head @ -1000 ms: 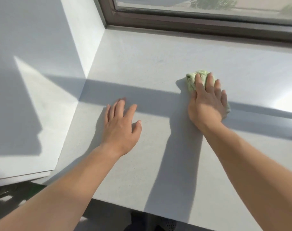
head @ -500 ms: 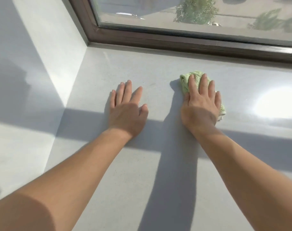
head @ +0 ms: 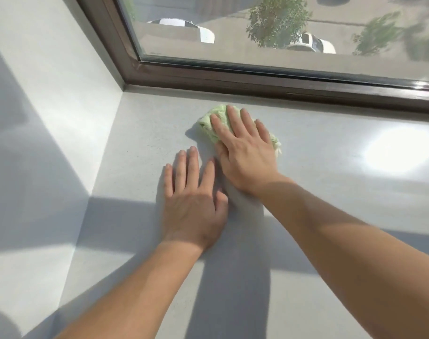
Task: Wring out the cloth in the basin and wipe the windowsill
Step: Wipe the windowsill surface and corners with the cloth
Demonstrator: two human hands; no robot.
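A crumpled light green cloth (head: 209,126) lies on the pale grey windowsill (head: 330,172), close to the window frame. My right hand (head: 242,148) presses flat on the cloth with straight fingers and covers most of it. My left hand (head: 193,201) rests flat on the bare sill just in front and to the left, fingers spread, its thumb close to my right wrist. No basin is in view.
A dark brown window frame (head: 257,79) runs along the back of the sill and up the left corner. The white side wall (head: 49,106) bounds the sill on the left. Bright sun glare sits on the sill at the right.
My right hand has slid the cloth farther back and to the left, toward the window frame. My left hand now lies close beside my right wrist, and the view has shifted toward the window.
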